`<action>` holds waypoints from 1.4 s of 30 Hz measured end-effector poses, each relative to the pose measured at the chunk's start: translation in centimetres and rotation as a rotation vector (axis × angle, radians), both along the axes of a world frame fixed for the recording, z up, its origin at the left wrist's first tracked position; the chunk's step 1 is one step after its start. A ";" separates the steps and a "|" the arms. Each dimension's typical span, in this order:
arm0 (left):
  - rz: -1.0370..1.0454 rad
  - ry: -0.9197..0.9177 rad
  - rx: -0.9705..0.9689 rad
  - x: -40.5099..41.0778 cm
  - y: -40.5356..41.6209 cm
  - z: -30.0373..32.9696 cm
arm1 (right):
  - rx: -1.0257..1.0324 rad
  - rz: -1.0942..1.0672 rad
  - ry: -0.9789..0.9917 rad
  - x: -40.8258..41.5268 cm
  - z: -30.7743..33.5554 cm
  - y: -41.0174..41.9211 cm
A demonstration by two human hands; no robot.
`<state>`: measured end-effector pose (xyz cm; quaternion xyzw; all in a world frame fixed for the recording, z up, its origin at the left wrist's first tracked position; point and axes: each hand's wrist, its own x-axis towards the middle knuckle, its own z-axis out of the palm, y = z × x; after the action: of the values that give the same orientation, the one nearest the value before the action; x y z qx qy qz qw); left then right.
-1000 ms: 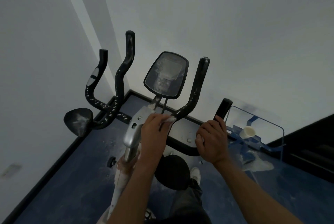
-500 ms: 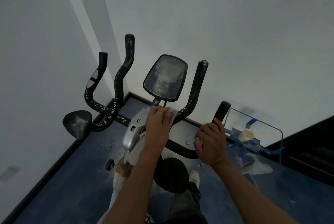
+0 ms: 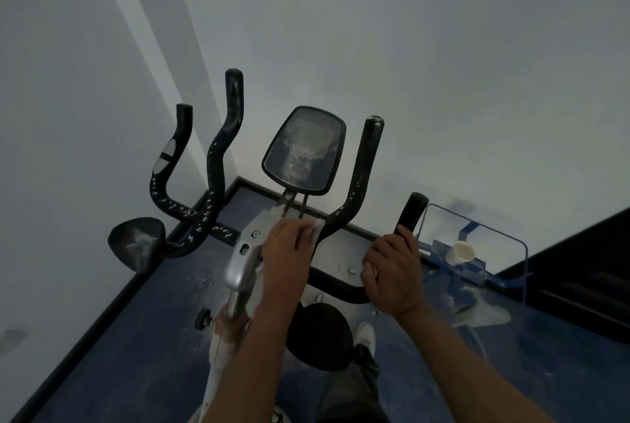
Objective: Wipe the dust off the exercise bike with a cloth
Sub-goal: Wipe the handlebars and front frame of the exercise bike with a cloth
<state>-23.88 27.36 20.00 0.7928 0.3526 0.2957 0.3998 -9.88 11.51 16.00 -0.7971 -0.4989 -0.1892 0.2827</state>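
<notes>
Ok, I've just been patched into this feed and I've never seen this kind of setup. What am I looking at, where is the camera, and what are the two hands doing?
There is no robot here. The one view comes from a camera worn on a person's head, looking forward and down, so the two bare arms at the bottom are theirs.

In front of them stands an exercise bike in a room corner. Its console screen and black handlebars carry pale dust.

The left hand presses a small whitish cloth against the bar just below the console. The right hand grips the right handlebar, fingers curled round it, seemingly steadying the bike.

To the right, on the blue floor, stands a clear plastic stand with a pale cup on it.
</notes>
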 end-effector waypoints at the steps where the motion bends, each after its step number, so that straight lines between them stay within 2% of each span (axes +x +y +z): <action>1: 0.017 -0.002 0.000 -0.5 0.0 0.1 | 0.003 0.001 0.000 0.0 0.1 0.0; 6: -0.014 -0.107 0.018 1.4 -0.4 1.6 | -0.001 0.005 -0.001 0.1 0.1 0.1; 9: -0.061 -0.049 0.060 1.5 -1.1 0.9 | -0.005 -0.001 0.001 0.1 0.1 0.1; 13: -0.036 -0.054 -0.013 0.0 -0.5 0.4 | -0.007 -0.005 0.001 0.0 0.1 0.0; 15: -0.023 -0.063 0.055 1.1 0.3 1.1 | -0.013 -0.005 0.007 0.1 0.1 0.1; 18: -0.117 -0.053 0.124 3.0 0.9 1.8 | -0.007 -0.004 0.003 0.0 0.0 0.1; 22: -0.065 -0.008 -0.042 2.1 1.4 0.8 | -0.009 -0.001 0.005 0.1 0.0 0.0; 25: -0.071 0.012 -0.041 1.8 2.1 1.3 | -0.008 0.000 -0.001 0.1 0.2 0.0; 28: -0.107 -0.068 -0.060 2.7 2.1 2.8 | -0.006 -0.002 0.001 0.0 0.1 0.0; 32: -0.125 0.006 -0.060 2.6 1.8 1.5 | -0.008 0.000 0.001 0.1 0.0 0.0; 35: -0.059 -0.021 -0.060 2.8 2.1 1.7 | -0.006 0.001 -0.007 0.0 0.0 0.0; 38: -0.126 -0.065 -0.015 3.9 1.8 3.1 | -0.001 0.007 -0.005 0.1 0.0 0.0; 40: -0.175 -0.044 0.028 4.2 1.5 2.8 | 0.002 0.006 -0.003 0.1 0.1 0.0; 42: -0.132 -0.006 -0.021 3.7 1.5 1.8 | -0.005 0.004 0.001 0.1 0.0 0.0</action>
<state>-20.16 28.89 21.83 0.8092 0.3015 0.2672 0.4277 -9.77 11.51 16.02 -0.7970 -0.5009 -0.1868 0.2813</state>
